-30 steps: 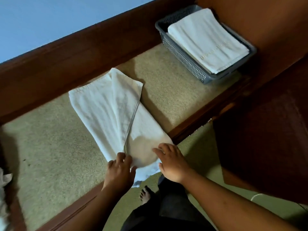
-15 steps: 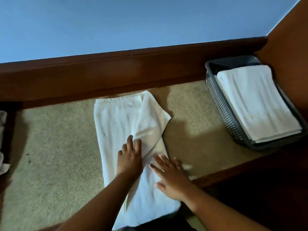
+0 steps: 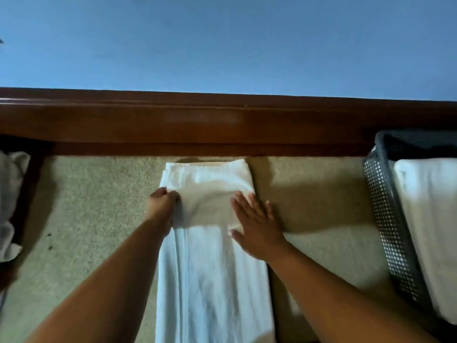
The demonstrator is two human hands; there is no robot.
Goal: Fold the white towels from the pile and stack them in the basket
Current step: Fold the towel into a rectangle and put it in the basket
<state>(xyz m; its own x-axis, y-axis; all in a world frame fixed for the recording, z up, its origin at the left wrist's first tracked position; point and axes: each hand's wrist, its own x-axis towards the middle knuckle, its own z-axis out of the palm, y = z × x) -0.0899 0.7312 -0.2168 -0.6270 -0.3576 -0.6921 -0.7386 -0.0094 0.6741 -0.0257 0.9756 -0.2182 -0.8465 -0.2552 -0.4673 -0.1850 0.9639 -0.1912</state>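
Left hand [image 3: 162, 204] curled on the long white towel [image 3: 212, 280], right hand [image 3: 256, 226] flat: squaring the lengthwise fold.
Head view: the left fingers seem to pinch the towel's left edge, though blur hides the grip. The right palm lies open, fingers spread, over its right edge. The strip lies on the carpet [image 3: 86, 219], between the pile [image 3: 10, 206] and the basket [image 3: 385, 219]. The next move is probably to fold one end over the other, edges matched.

Basket [image 3: 382, 214] partly offscreen (right edge)
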